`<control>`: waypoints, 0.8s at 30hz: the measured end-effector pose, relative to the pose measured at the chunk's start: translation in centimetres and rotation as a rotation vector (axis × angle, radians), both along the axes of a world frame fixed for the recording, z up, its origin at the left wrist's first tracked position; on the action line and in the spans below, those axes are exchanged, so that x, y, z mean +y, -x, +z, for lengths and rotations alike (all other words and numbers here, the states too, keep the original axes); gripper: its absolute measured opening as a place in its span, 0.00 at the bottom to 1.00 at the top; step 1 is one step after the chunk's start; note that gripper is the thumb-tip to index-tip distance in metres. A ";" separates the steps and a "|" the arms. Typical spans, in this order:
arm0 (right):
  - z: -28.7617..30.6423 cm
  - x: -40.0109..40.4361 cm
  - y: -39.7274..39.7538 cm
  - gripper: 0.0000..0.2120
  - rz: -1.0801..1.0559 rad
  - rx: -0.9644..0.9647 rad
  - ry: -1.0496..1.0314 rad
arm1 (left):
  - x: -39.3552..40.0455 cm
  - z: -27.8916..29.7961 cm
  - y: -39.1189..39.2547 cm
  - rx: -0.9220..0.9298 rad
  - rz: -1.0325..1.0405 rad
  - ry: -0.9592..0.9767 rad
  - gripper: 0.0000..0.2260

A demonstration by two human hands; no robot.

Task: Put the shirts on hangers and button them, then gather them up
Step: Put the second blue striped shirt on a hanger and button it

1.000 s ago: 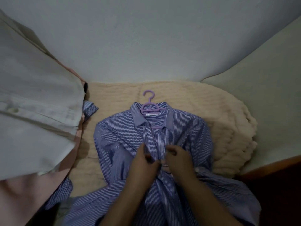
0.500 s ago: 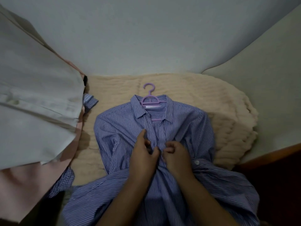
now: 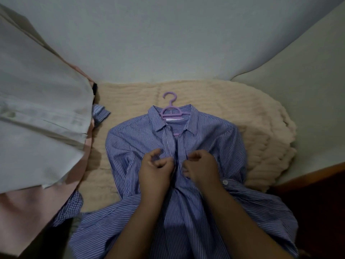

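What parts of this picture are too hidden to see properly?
Head view only:
- The button being fastened: hidden between the left hand and right hand on the blue striped shirt.
- Most of the purple plastic hanger: tucked inside the collar.
- The shirt's hem: cut off by the bottom edge and covered by the forearms.
- The blue checked garment: mostly under the pale grey cloth at left.

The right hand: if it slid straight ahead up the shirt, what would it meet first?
Probably the collar of the striped shirt, then the purple hanger. The right hand already rests on the shirt front.
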State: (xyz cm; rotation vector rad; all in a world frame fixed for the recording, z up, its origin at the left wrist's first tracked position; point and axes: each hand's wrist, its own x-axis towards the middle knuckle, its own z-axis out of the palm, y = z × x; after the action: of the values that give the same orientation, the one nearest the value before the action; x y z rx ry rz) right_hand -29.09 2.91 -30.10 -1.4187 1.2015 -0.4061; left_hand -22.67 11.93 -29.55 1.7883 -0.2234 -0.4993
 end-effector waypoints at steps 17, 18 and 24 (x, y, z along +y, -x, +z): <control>-0.1 -1.1 -1.7 0.18 -0.031 -0.150 -0.090 | -1.3 -2.5 -0.5 0.380 0.133 0.369 0.13; -0.2 -1.1 -1.6 0.18 -0.023 -0.153 -0.082 | -1.3 -2.4 -0.5 0.374 0.133 0.371 0.13; 0.0 -1.0 -1.2 0.17 -0.007 -0.216 -0.069 | -1.1 -2.2 -0.2 0.334 0.088 0.353 0.12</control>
State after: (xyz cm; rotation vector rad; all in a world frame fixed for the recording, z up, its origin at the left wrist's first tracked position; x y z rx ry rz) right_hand -27.93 1.89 -30.14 -1.2769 1.0356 -0.5046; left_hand -22.45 10.81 -31.79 1.3430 0.0021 -0.6432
